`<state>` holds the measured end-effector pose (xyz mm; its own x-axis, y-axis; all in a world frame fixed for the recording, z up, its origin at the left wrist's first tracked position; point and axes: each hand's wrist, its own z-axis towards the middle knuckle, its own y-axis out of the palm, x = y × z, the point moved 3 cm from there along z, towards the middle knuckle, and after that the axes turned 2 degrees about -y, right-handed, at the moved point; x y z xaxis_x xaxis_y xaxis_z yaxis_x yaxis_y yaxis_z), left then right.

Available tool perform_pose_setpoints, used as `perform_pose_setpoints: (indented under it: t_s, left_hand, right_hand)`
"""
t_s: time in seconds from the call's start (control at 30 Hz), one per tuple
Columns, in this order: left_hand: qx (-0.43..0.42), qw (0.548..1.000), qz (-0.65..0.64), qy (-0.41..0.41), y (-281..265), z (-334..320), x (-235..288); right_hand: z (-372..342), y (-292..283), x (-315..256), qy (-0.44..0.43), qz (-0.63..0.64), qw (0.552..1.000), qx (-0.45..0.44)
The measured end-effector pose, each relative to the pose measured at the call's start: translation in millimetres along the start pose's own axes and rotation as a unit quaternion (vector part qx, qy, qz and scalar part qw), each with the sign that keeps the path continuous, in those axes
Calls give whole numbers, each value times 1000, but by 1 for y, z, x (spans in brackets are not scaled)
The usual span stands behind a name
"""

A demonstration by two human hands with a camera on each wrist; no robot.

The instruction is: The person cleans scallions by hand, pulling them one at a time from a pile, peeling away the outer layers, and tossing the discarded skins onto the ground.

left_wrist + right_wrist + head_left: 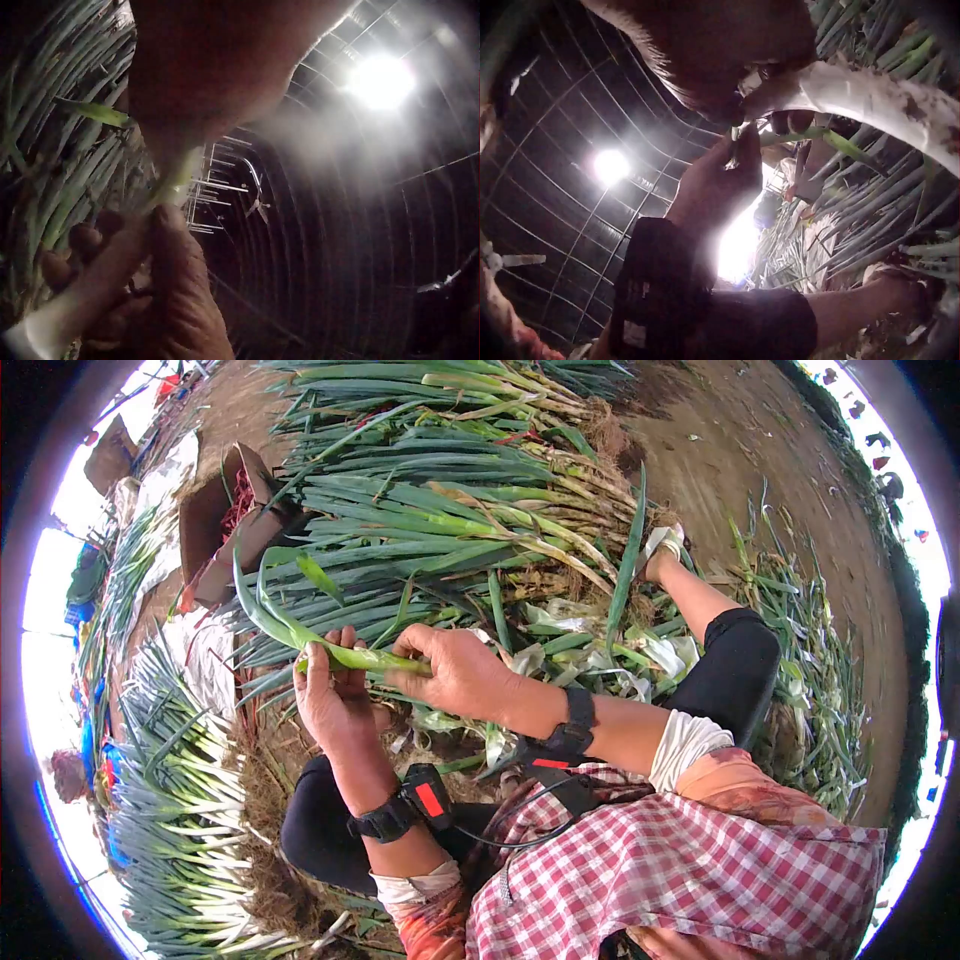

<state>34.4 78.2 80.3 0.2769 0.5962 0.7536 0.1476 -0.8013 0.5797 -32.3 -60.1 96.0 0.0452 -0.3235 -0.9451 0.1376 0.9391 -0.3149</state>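
Both hands hold one green onion (372,659) in front of the body, its green leaves reaching up to the left in the head view. My left hand (338,705) pinches the stalk between thumb and curled fingers. Close beside it, my right hand (465,675) grips the same stalk with bent fingers. From the left wrist, the left thumb and fingers lie along the stalk (180,176), with the right hand (210,75) right above. A thick white shank (855,94) runs out past the right hand (727,45) in the right wrist view.
A large pile of untrimmed green onions (420,510) lies ahead, roots to the right. White-stemmed onions (190,800) are laid in a row at the left. Stripped leaves (800,670) heap at the right. A cardboard box (215,525) stands at the far left of the pile.
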Motion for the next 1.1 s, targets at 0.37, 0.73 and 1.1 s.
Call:
perform_pose_setpoints:
  t_s: [0.37, 0.73, 1.1]
  left_hand:
    - [25, 999, 25, 13, -1, -4, -3]
    - [-118, 988, -93, 39, 2, -6, 10]
    - [-85, 992, -71, 66, -1, 3, 20]
  right_hand:
    - [5, 0, 8, -28, -38, 999, -24]
    - [-25, 18, 133, 115, -129, 958, -228]
    - [-55, -79, 145, 116, -265, 957, -13]
